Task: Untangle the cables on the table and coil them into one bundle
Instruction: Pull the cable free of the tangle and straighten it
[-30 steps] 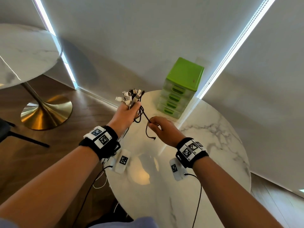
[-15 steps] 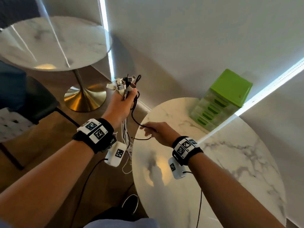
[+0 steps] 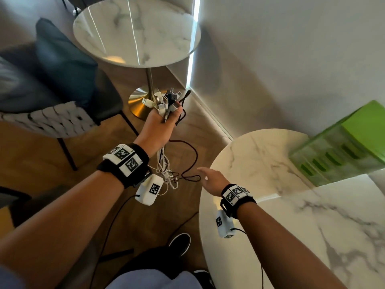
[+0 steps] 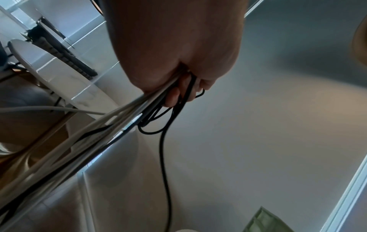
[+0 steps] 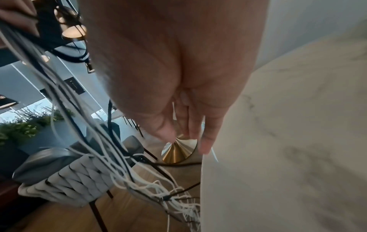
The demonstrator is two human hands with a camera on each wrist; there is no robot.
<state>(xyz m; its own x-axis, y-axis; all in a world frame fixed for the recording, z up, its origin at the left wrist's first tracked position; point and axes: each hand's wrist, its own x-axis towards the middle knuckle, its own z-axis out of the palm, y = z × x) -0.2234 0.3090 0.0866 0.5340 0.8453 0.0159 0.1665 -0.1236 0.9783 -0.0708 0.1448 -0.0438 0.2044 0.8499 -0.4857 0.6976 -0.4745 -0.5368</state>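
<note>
My right hand (image 3: 212, 180) sits nearest me, over the rim of the marble table (image 3: 312, 236). Its fingers are stretched out and loose, holding nothing. Half a second ago this hand pinched the black cable (image 3: 192, 161) close above the tabletop; now it has let go and the cable swings free in a long loop beside the table edge, its lower end just ahead of my fingertips. I judge that strand pulled clear of the knot, so this hand is free to catch the hanging tails and start winding.

A little further out, my left hand (image 3: 161, 126) is clamped in a fist round the cables (image 3: 163, 163), with their plugs (image 3: 166, 101) sticking up out of the top of my grip. It has swung away from the table and now hangs over the wooden floor (image 3: 41, 159). The white and black cords drop from my fist and bunch together at their loose ends below my wrist, off the table entirely.

Beyond them stand the woven chair (image 3: 52, 119) and the second round table (image 3: 135, 32) on its brass foot. The green drawer unit (image 3: 343, 147) rests on my table, far right.
</note>
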